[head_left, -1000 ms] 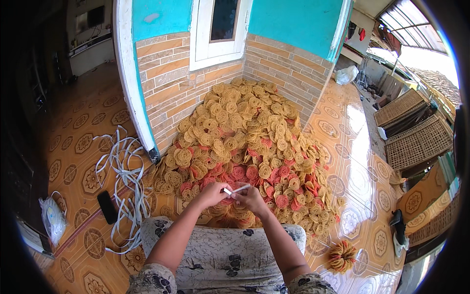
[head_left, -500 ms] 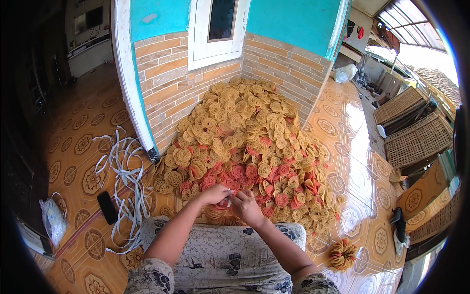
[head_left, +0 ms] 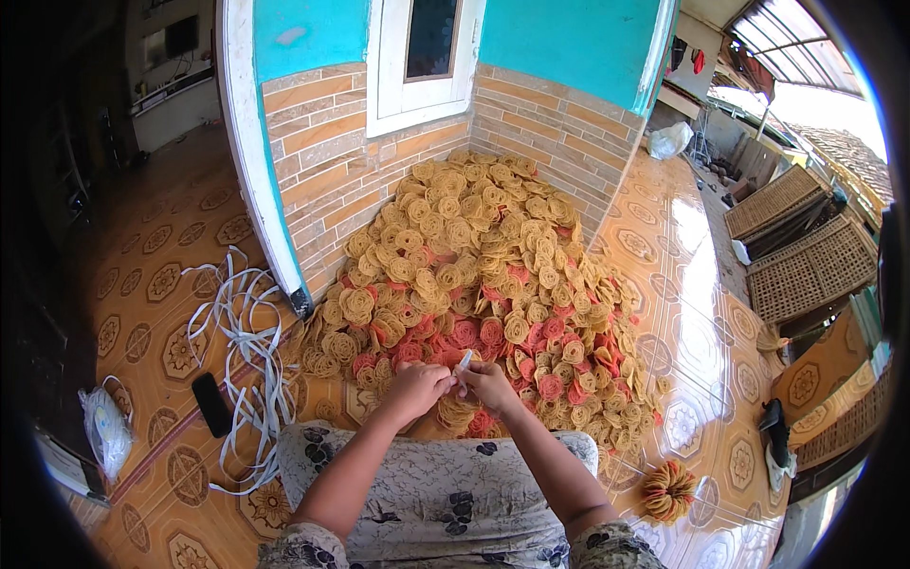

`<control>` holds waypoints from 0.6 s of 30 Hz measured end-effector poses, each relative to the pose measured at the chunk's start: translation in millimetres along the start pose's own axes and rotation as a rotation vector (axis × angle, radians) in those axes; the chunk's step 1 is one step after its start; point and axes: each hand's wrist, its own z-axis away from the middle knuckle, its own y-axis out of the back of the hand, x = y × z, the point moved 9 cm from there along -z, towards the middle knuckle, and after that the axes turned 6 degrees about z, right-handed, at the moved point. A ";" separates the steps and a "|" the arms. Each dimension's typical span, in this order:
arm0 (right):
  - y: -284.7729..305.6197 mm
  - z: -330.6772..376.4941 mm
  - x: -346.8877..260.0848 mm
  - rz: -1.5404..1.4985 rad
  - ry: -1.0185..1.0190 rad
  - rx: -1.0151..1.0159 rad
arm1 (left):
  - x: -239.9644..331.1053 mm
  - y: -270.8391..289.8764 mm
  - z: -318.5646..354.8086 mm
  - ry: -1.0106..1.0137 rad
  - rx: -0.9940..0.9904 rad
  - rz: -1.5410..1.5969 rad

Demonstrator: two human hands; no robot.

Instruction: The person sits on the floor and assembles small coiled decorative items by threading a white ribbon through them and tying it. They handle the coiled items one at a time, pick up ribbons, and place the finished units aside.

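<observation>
Both hands [head_left: 450, 384] pinch white strip [head_left: 464, 361] w/ fingers by cracker pile [head_left: 474, 275].

You've got two hands at work: left hand [head_left: 414, 389] and right hand [head_left: 490, 384], pinching one white strip [head_left: 464, 361] between them. One big heap of round woven crackers [head_left: 474, 275] ahead, yellow and pink, too many to count. One tied bundle of crackers [head_left: 668, 490] near right. One tangle of white straps [head_left: 237, 341] left. One black phone [head_left: 210, 404] beside it. Two woven trays [head_left: 806, 247] far right.
</observation>
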 end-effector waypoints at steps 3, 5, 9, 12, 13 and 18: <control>45.8 0.1 2.6 0.339 0.173 0.358 | -11.1 -17.0 11.2 -0.037 0.025 -0.083; 78.6 12.9 5.4 0.652 0.204 0.621 | -22.6 -30.7 25.8 -0.058 0.029 -0.210; 85.5 15.8 77.9 0.508 -0.206 0.467 | -57.3 -55.8 50.0 0.103 0.020 -0.006; 85.5 12.7 87.0 0.153 -0.115 0.424 | -75.8 -68.1 55.2 0.272 0.084 0.595; 87.2 9.9 79.0 0.000 0.012 0.417 | -77.9 -73.1 53.6 0.304 0.043 0.599; 89.0 14.2 110.1 0.093 -0.243 0.431 | -77.7 -88.7 74.5 0.386 -0.065 0.306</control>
